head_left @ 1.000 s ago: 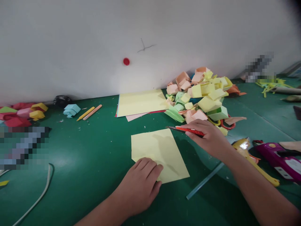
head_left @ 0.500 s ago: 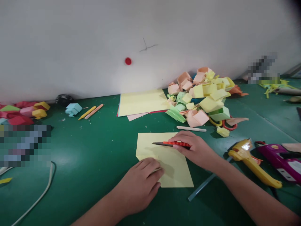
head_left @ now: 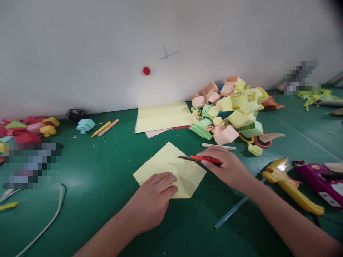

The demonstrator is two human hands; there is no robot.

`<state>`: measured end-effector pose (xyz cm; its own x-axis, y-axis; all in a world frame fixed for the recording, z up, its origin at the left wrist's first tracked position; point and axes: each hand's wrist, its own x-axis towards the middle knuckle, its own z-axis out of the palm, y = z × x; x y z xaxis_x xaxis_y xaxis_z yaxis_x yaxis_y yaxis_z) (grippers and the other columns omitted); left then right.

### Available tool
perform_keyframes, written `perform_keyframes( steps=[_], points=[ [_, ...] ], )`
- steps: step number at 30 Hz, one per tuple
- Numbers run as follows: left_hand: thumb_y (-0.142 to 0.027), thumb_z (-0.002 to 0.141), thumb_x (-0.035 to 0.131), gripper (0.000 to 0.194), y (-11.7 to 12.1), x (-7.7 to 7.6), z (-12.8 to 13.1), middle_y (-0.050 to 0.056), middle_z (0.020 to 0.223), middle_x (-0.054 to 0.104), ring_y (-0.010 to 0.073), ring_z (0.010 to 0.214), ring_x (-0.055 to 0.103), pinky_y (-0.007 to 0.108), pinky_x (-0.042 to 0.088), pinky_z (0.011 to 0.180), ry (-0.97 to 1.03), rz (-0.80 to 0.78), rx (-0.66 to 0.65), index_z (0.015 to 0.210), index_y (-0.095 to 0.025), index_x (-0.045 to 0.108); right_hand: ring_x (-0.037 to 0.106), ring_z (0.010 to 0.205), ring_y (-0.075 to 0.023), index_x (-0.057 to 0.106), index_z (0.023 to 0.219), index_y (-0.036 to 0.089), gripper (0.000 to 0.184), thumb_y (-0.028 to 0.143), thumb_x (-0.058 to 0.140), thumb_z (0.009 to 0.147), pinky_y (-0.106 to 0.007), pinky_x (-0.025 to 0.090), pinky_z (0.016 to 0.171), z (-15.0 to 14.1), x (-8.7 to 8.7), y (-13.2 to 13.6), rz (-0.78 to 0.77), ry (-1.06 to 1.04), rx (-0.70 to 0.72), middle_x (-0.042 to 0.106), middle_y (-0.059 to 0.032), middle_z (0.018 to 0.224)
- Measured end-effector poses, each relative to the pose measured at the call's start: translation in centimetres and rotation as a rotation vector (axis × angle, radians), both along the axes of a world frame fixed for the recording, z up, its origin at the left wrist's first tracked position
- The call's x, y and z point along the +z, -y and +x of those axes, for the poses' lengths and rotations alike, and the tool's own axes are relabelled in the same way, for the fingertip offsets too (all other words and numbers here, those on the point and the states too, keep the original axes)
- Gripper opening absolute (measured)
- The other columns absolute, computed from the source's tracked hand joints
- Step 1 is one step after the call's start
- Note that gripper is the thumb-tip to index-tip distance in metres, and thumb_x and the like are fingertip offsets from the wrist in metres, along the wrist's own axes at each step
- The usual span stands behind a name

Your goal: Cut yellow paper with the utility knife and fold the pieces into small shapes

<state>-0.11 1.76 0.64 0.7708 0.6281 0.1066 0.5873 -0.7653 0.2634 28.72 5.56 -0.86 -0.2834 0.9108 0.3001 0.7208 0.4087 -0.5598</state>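
A: What are the hands doing?

B: The left hand point(head_left: 158, 200) is resting on a pale yellow paper sheet point(head_left: 160, 160), its fingers bending over it; whether they're pinching it, I can't tell. The sheet is lying on the green counter point(head_left: 93, 178), just in front of the person.

A: And what's changing?

B: The sheet is now pointing a corner away, no longer lying with a straight edge on that side. I'm reading that as turning rather than cutting.

A: The right hand point(head_left: 225, 160)?

B: Its fingers are closing around a red-and-black utility knife point(head_left: 206, 159), which is reaching over the sheet's far right edge. I can't tell whether the blade is touching.

A: Beyond?

B: A white pen point(head_left: 230, 147) is lying just past that hand, and a paper stack point(head_left: 163, 117) is sitting farther back, by the wall point(head_left: 107, 53).
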Motion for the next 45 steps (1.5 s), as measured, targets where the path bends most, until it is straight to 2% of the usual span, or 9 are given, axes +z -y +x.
perform_keyframes(
  steps=[4, 10, 14, 19, 21, 29, 37, 40, 45],
  points=[
    [-0.016, 0.098, 0.043, 0.036, -0.5, 0.3, -0.5, 0.009, 0.136, 0.058, 0.0267, 0.127, 0.050, 0.048, 0.043, 0.107, -0.033, -0.006, -0.040, 0.130, -0.021, 0.058, 0.058, 0.125, -0.0289, 0.070, 0.112, 0.029, 0.024, 0.033, 0.054, 0.096, -0.051, 0.047, 0.105, 0.1, 0.3, 0.0, 0.013, 0.003, -0.006, 0.073, -0.0033, 0.114],
    [-0.036, 0.099, 0.048, 0.046, 1.1, -0.2, 1.6, 0.012, 0.133, 0.059, 0.0323, 0.113, 0.057, 0.053, 0.049, 0.095, -0.177, 0.050, 0.130, 0.142, -0.019, 0.051, 0.060, 0.122, -0.0267, 0.071, 0.112, 0.028, 0.024, 0.030, 0.054, 0.095, -0.046, 0.050, 0.102, 0.2, 0.4, -0.1, 0.031, 0.010, -0.022, 0.071, -0.0042, 0.120],
    [-0.031, 0.100, 0.044, 0.042, 0.6, -0.5, 1.3, 0.015, 0.123, 0.063, 0.0308, 0.104, 0.062, 0.051, 0.053, 0.090, -0.177, 0.047, 0.209, 0.136, -0.013, 0.056, 0.061, 0.120, -0.0270, 0.071, 0.112, 0.029, 0.024, 0.030, 0.055, 0.095, -0.046, 0.050, 0.101, 0.3, 0.2, -0.1, 0.056, 0.015, -0.053, 0.072, -0.0035, 0.117],
    [-0.008, 0.097, 0.033, 0.048, -1.5, -0.3, -1.0, 0.012, 0.152, 0.045, 0.0269, 0.140, 0.043, 0.045, 0.043, 0.113, -0.090, 0.087, -0.010, 0.143, -0.013, 0.049, 0.065, 0.112, -0.0263, 0.072, 0.109, 0.026, 0.023, 0.029, 0.055, 0.094, -0.044, 0.053, 0.095, 0.4, 0.2, -0.2, 0.074, 0.007, -0.097, 0.072, -0.0054, 0.115],
    [-0.015, 0.100, 0.037, 0.045, -2.1, -0.2, -1.5, 0.010, 0.155, 0.044, 0.0280, 0.145, 0.036, 0.048, 0.036, 0.118, -0.115, 0.101, -0.091, 0.142, -0.016, 0.050, 0.065, 0.109, -0.0258, 0.072, 0.108, 0.026, 0.023, 0.029, 0.055, 0.094, -0.044, 0.053, 0.094, 0.5, 0.4, -0.2, 0.072, 0.003, -0.102, 0.072, -0.0054, 0.114],
    [-0.032, 0.101, 0.044, 0.036, -1.7, -0.2, -0.5, 0.007, 0.133, 0.061, 0.0286, 0.126, 0.051, 0.053, 0.031, 0.117, -0.140, 0.112, 0.084, 0.133, -0.023, 0.058, 0.066, 0.106, -0.0248, 0.073, 0.106, 0.028, 0.021, 0.029, 0.056, 0.094, -0.044, 0.053, 0.094, 0.4, 0.7, 0.0, 0.080, 0.011, -0.091, 0.071, -0.0040, 0.115],
    [-0.030, 0.100, 0.046, 0.038, -2.4, 0.1, -1.1, 0.006, 0.155, 0.043, 0.0277, 0.142, 0.037, 0.048, 0.026, 0.120, -0.148, 0.046, -0.035, 0.137, -0.022, 0.052, 0.064, 0.114, -0.0278, 0.073, 0.106, 0.028, 0.021, 0.028, 0.058, 0.091, -0.046, 0.052, 0.095, 0.4, 0.6, 0.2, 0.056, -0.011, -0.087, 0.072, -0.0041, 0.115],
    [-0.033, 0.102, 0.043, 0.036, -2.4, 0.1, -1.1, 0.004, 0.152, 0.048, 0.0279, 0.135, 0.045, 0.052, 0.027, 0.116, -0.165, 0.057, 0.023, 0.136, -0.028, 0.053, 0.062, 0.116, -0.0274, 0.072, 0.106, 0.028, 0.021, 0.026, 0.056, 0.092, -0.045, 0.051, 0.096, 0.4, 0.9, 0.3, 0.056, -0.007, -0.033, 0.073, -0.0039, 0.111],
    [-0.036, 0.103, 0.040, 0.034, -2.2, -0.2, -1.0, 0.004, 0.147, 0.052, 0.0302, 0.127, 0.049, 0.055, 0.029, 0.107, -0.203, 0.083, 0.154, 0.133, -0.031, 0.054, 0.064, 0.100, -0.0205, 0.071, 0.108, 0.027, 0.023, 0.020, 0.056, 0.094, -0.035, 0.053, 0.087, 0.6, 1.4, 0.1, -0.068, -0.031, 0.290, 0.070, -0.0040, 0.104]
  ],
)
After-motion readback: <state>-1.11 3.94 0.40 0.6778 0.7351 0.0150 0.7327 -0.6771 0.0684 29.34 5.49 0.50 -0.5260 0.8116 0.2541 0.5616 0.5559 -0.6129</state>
